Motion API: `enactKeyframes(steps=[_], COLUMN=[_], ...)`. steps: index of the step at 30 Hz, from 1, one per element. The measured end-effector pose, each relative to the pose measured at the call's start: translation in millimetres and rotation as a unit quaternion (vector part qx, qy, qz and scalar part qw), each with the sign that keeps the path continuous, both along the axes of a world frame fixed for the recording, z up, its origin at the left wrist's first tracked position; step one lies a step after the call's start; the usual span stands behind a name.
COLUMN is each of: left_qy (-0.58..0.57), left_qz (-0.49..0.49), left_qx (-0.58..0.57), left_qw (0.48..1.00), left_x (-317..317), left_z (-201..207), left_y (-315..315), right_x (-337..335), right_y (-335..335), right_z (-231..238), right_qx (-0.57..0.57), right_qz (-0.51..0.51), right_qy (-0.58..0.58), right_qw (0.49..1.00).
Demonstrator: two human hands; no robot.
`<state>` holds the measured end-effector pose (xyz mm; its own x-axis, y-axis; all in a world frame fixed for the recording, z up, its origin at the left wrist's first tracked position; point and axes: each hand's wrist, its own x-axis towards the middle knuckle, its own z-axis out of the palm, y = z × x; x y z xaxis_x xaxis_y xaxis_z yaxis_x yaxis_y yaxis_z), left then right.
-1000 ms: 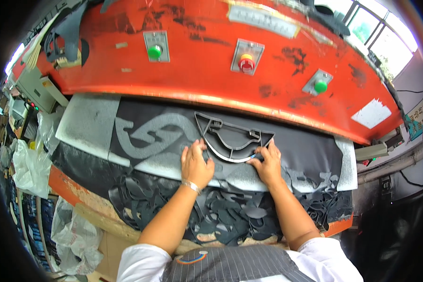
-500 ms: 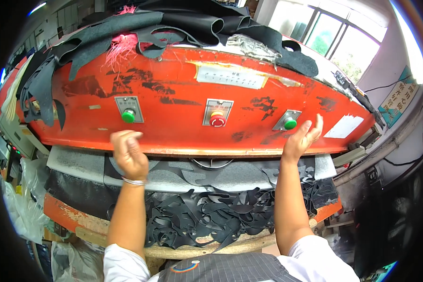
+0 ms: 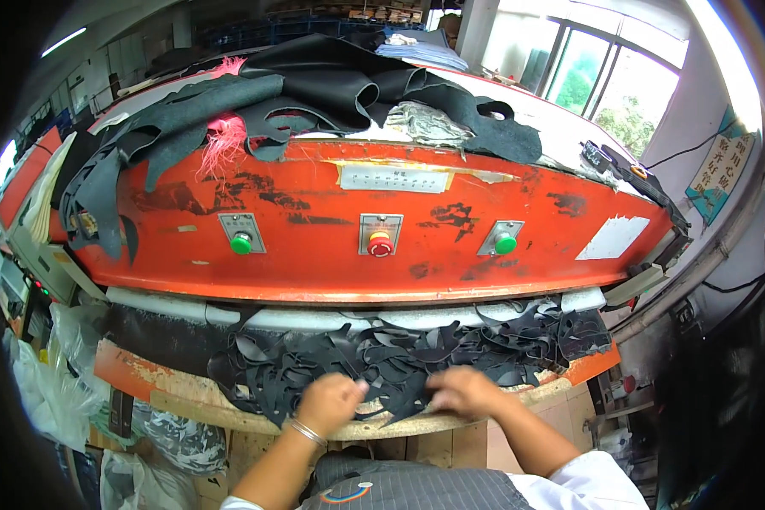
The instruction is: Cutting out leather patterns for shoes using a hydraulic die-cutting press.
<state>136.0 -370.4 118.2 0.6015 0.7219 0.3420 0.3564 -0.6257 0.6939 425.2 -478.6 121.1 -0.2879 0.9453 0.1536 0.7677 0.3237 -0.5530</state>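
A tangled heap of black leather offcuts lies along the front of the machine's bed. At the heap's front edge is my left hand, its fingers curled in and the thumb on top; whether a scrap is inside it is hidden. My right hand, a little blurred, hovers over or touches the offcuts farther right, with fingers stretched toward the left and apart. A gap of scraps separates the two hands. Behind them rises the red machine front.
The front carries a left green button, a red stop button and a right green button. Black leather sheets drape over its top. A worn wooden edge borders the bed. Plastic bags stand at the left.
Both hands have come down and inward from near the green buttons to the front of the offcuts. The view has shifted, showing more of the machine's top.
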Motion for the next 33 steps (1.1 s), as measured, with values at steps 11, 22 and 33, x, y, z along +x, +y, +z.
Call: enactKeyframes(steps=[11,22,33], left_qy=[0.087,0.134,0.180], left_qz=[0.122,0.059,0.108], left_qx=[0.090,-0.059,0.076], left_qw=[0.985,0.987,0.975], left_x=[49,58,128], left_z=[-45,-27,-69], left_y=[-89,-36,130], right_x=[-31,51,-20], right_y=[-70,109,426], right_z=[-36,24,-26], right_qx=[0.047,-0.048,0.218], right_qz=[-0.106,0.207,0.555], right_qy=[-0.163,-0.118,-0.248], right_qw=[0.980,0.970,0.764])
